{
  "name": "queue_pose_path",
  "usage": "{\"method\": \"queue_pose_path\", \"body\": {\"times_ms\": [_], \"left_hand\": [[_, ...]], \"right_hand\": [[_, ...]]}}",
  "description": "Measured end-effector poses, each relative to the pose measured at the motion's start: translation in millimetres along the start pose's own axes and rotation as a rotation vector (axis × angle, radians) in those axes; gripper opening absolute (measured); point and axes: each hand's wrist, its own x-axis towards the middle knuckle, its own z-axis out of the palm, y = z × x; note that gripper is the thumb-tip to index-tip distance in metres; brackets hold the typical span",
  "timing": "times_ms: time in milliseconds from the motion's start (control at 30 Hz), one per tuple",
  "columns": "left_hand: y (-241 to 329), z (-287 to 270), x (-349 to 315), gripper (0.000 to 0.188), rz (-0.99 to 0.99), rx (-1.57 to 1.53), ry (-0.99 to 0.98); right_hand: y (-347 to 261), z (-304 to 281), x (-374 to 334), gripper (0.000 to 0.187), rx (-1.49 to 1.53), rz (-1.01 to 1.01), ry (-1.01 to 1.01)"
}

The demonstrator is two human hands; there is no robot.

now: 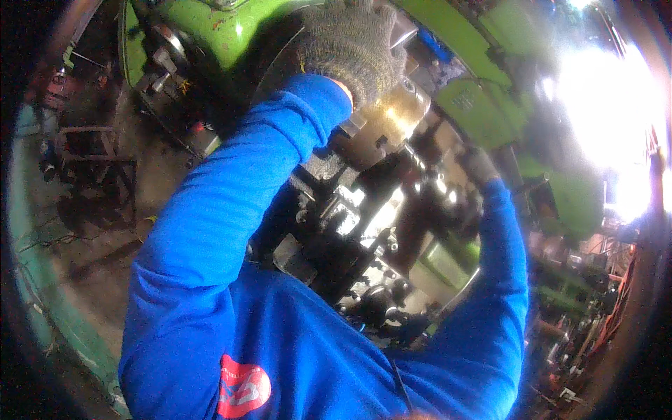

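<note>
My left hand (353, 52), in a grey knitted glove, reaches over the metal chuck (402, 112) of a green lathe. Its back faces me and its fingers bend away at the top edge, so what they touch is hidden. From the chuck's near side a slim, shiny rod like a drill bit (414, 159) runs towards dark fittings. Beyond these, my gloved right hand (478, 164) is at the machine's right part, dim and blurred. Its fingers cannot be made out. Below the chuck lies the lathe's carriage with a tool block (341, 210), bright with glare.
Green machine housing (210, 31) rises at the top left, and a green panel (483, 112) stands at the upper right. Levers and knobs (381, 287) sit close to my body. A dark metal stand (94, 168) is on the floor at left. Strong light glares at right.
</note>
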Motion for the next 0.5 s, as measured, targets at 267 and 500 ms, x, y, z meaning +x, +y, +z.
{"method": "queue_pose_path", "body": {"times_ms": [267, 500], "left_hand": [[-4, 53, 18, 0.053, -0.021, -0.125, 0.033], [6, 33, 14, 0.057, 0.006, -0.015, 0.048]], "right_hand": [[29, 2, -18, 0.041, -0.029, 0.036, 0.400], [-63, -28, -182, 0.036, 0.559, 0.034, 0.419]]}}
